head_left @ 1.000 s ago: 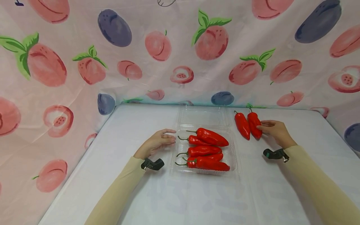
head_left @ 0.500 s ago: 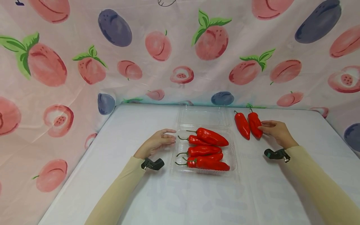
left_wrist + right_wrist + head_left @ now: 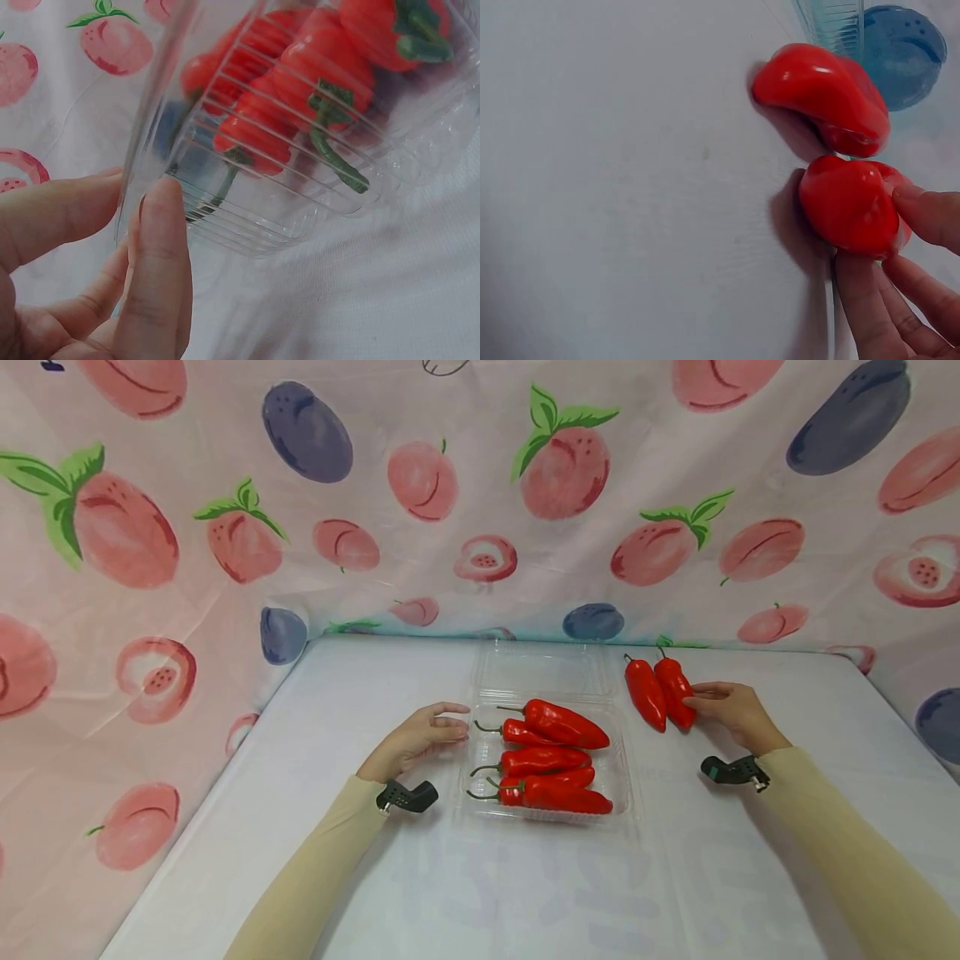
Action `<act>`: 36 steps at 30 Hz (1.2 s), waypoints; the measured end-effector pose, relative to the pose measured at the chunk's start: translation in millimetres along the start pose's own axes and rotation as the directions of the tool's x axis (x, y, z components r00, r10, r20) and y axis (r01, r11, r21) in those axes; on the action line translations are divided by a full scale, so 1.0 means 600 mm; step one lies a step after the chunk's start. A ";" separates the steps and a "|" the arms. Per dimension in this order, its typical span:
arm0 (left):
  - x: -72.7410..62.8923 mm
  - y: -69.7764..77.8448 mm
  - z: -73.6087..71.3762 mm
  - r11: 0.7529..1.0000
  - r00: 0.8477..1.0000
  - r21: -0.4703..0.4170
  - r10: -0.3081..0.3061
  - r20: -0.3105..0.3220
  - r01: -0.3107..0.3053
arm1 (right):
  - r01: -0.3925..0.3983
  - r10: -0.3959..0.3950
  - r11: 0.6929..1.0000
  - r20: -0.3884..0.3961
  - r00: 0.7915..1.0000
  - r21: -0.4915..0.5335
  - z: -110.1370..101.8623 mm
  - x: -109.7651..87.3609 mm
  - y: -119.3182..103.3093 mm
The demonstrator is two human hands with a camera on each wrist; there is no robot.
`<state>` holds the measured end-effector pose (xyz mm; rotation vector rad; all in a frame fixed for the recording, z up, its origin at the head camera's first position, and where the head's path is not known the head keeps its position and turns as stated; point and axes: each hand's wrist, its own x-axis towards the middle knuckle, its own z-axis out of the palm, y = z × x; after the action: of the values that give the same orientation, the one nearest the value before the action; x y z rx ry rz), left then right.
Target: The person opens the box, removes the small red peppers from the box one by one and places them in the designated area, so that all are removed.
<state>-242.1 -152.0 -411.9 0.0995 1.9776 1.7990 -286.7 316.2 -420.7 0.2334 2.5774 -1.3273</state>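
Observation:
A clear plastic clamshell box [image 3: 624, 781] lies open on the white table, with several red peppers [image 3: 564, 725] inside, their green stems pointing left. My left hand [image 3: 416, 743] is at the box's left side; in the left wrist view its thumb and fingers [image 3: 159, 247] pinch the thin plastic rim [image 3: 139, 142]. To the right of the box, my right hand [image 3: 735, 710] holds a red pepper [image 3: 673, 687] by its right side, thumb [image 3: 934, 217] on top and fingers beneath in the right wrist view. A second loose pepper [image 3: 643, 695] lies just left of it, stem toward the back.
The box's transparent lid [image 3: 542, 670] is folded back flat behind the peppers. A fruit-print cloth [image 3: 483, 485] hangs behind the table [image 3: 555, 893] and along its left. Each wrist wears a black camera mount [image 3: 408, 797].
My right hand and its pepper shifted slightly right, then back left, so the pepper is now closer to the neighbouring one. The left hand and box stay put.

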 end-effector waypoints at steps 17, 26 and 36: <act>0.003 -0.002 -0.001 1.000 1.000 -0.002 -0.003 -0.002 0.003 | -0.022 0.023 1.000 0.031 0.999 -0.012 -0.002 -0.002 -0.002; 0.003 -0.002 -0.002 1.000 1.000 -0.007 -0.004 0.002 0.004 | -0.049 0.049 0.999 0.025 0.998 -0.017 -0.009 -0.003 -0.002; 0.003 -0.001 -0.001 0.999 1.000 0.032 -0.019 -0.022 0.020 | -0.062 0.062 0.998 0.019 0.998 0.004 -0.016 -0.004 0.002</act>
<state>-243.9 -151.7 -413.0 0.0710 2.0158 1.7635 -285.6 324.8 -415.7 0.2970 2.5305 -1.3075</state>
